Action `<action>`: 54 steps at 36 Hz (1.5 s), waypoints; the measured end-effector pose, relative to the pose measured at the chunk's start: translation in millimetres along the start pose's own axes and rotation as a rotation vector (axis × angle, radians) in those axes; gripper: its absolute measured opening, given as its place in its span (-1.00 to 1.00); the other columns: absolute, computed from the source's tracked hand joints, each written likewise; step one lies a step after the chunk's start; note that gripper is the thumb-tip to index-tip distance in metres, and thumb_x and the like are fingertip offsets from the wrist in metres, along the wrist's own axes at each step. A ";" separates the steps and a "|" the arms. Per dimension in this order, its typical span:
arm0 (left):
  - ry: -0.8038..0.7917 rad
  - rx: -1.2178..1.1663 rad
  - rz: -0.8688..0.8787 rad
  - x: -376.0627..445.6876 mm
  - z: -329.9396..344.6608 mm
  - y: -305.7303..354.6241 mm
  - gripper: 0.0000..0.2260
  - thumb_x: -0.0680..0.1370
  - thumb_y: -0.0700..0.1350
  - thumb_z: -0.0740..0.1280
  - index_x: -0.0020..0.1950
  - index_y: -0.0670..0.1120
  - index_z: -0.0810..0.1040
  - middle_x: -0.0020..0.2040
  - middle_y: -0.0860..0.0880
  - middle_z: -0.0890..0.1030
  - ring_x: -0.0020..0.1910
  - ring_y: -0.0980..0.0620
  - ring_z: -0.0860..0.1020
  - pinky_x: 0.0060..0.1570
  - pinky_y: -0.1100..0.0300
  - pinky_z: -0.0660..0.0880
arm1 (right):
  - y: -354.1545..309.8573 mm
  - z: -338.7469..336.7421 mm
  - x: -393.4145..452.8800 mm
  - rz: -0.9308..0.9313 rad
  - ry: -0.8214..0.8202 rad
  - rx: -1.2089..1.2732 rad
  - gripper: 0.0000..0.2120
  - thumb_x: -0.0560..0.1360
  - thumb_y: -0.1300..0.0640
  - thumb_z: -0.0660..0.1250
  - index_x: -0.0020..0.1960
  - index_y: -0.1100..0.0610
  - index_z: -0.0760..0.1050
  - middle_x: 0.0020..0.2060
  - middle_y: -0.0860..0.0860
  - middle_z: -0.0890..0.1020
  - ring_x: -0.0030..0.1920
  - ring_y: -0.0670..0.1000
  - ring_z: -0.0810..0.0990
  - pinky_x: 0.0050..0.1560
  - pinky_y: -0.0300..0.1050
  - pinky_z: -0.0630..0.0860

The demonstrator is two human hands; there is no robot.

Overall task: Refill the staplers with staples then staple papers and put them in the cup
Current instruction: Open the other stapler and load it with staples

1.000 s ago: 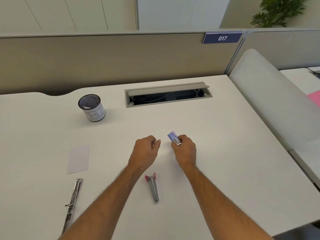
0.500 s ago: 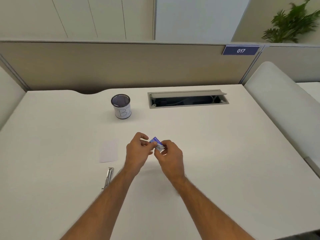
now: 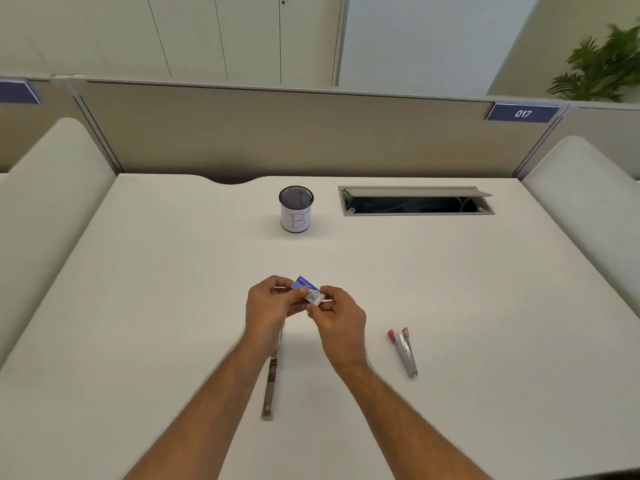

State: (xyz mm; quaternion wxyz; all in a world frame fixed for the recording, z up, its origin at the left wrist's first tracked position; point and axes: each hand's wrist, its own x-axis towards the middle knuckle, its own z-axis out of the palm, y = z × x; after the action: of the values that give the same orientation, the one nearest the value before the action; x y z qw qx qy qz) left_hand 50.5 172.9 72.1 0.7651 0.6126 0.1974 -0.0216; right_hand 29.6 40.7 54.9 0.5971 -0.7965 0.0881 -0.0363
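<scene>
Both hands pinch one small blue staple box (image 3: 307, 289) above the desk (image 3: 485, 306) centre: left hand (image 3: 268, 308) at its left end, right hand (image 3: 341, 315) at its right. Box lettering unreadable. Left forearm hides part of the opened steel stapler (image 3: 270, 386). Compared with half a second ago, the red-tipped stapler (image 3: 404, 351) is in view again near the right hand; the paper slip is not. Cup (image 3: 296, 208) stands toward the far edge.

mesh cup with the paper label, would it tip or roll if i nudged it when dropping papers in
The mesh cup stands upright on the desk, roughly as wide as it is tall, so it would probably slide rather than tip. It looks empty and thin-walled, so likely light. Knocked onto its round side, it could roll.
</scene>
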 end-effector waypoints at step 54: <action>-0.056 0.105 0.004 2.5 -14.2 7.5 -0.94 0.71 -0.17 0.25 0.13 -0.10 0.36 0.02 -0.26 0.69 -0.20 -0.11 0.76 -0.21 0.07 0.70 | -26.1 10.6 8.9 -0.067 -0.089 -0.116 -0.77 0.53 0.21 0.40 -0.15 -0.13 0.57 0.11 -0.20 0.50 0.27 -0.12 0.41 0.09 -0.40 0.33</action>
State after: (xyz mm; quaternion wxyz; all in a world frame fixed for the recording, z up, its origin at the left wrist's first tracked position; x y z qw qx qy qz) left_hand 50.9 188.7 75.9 0.7372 0.6512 0.1735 -0.0476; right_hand 42.6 56.2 76.5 0.5520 -0.8329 0.0366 -0.0155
